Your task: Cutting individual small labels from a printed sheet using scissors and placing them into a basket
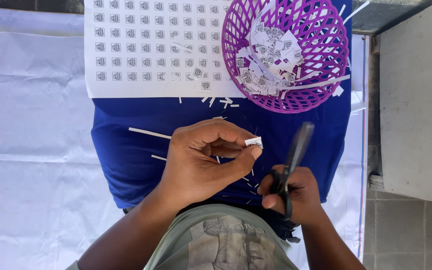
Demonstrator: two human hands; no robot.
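Nearest to the camera, a grey-green shirt (226, 242) with a faded print is seen at the bottom edge, and the two forearms go out from it. A small white paper square (254, 142) with a dark printed pattern is pinched between the thumb and the fingertips of the left hand (201, 162), so this hand is closed on it; the square is held above the blue cloth (126, 155), just left of the scissors' blades. Black scissors (291, 162) are gripped by the right hand (296, 195), with the fingers passed through the handles. The blades are blurred and point up and away from the body; it cannot be told if they are together or a little apart. The two hands are near each other but are not touching.

Thin white paper strips (149, 133) and small offcuts are scattered on the blue cloth around the hands. Farther away, a white sheet (151, 50) printed with rows of the same small squares is laid on the cloth. Beside it on the right, a purple plastic basket (326, 30) with open lattice walls is standing, partly on the sheet, and a heap of cut paper squares (268, 60) is held inside it. A white covering (31, 150) is spread under the blue cloth, and a grey concrete surface (416, 100) is seen at the far right.
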